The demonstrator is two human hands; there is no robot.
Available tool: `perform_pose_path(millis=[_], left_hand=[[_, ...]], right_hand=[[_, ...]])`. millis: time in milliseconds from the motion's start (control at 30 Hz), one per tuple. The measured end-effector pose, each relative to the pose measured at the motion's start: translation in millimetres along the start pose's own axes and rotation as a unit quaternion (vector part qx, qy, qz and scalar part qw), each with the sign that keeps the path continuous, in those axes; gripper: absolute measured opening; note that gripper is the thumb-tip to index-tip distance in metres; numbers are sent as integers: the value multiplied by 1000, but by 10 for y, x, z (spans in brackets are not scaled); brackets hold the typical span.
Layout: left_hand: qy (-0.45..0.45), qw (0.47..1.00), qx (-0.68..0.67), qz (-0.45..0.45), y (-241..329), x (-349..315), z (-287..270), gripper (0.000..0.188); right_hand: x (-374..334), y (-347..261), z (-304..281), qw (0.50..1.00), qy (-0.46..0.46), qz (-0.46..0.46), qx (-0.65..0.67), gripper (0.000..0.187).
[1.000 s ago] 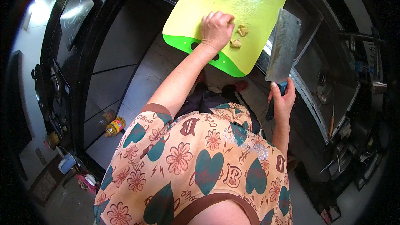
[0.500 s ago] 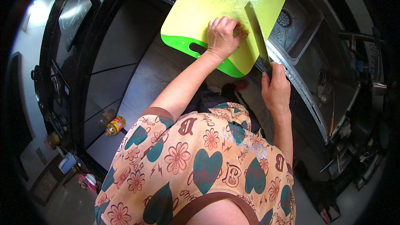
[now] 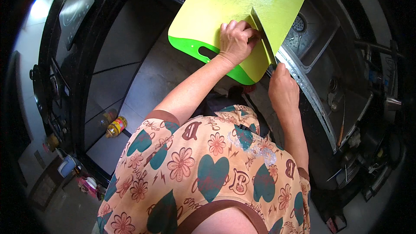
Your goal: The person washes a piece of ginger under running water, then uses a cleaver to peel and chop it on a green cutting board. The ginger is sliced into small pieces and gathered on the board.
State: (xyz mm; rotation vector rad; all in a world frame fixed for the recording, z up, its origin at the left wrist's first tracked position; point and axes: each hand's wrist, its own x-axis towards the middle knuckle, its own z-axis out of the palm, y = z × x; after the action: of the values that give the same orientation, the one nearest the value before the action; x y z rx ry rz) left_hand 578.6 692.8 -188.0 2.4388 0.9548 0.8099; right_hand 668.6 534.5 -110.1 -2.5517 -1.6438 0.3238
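A yellow cutting board (image 3: 201, 15) with green edges and a handle slot lies in front of me. On its right half, my left hand (image 3: 237, 43) has curled fingers pressed down, pinching a small brownish piece of food that the fingers and blade now mostly hide. My right hand (image 3: 284, 87) is closed around the handle of a kitchen knife (image 3: 262, 34). The blade stands nearly on edge over the board, right beside the left fingertips; whether it touches the food I cannot tell. Wet, whitish smears show on the board's far right part.
To the right, a metal sink (image 3: 318, 45) with a drain borders the board. A dark cooktop (image 3: 77, 13) sits at the far left. A bottle with a yellow-and-red label (image 3: 116, 127) stands low on the left, by dark cabinets (image 3: 115, 52).
The knife has moved left and come down beside my left fingers, and my right hand shifted left with it. My left fingers now cover the brownish piece more.
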Motion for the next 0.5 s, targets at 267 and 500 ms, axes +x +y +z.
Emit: perform_pose_path(millis=[267,500], left_hand=[[16,1000,-3,13,-37,-47,60,8],[53,998,-13,13,-18,-69,91,12]], right_hand=[[365,-19,84,999,37,-18,-1,7],[107,-37,-106,999,-14,-22,-43,8]])
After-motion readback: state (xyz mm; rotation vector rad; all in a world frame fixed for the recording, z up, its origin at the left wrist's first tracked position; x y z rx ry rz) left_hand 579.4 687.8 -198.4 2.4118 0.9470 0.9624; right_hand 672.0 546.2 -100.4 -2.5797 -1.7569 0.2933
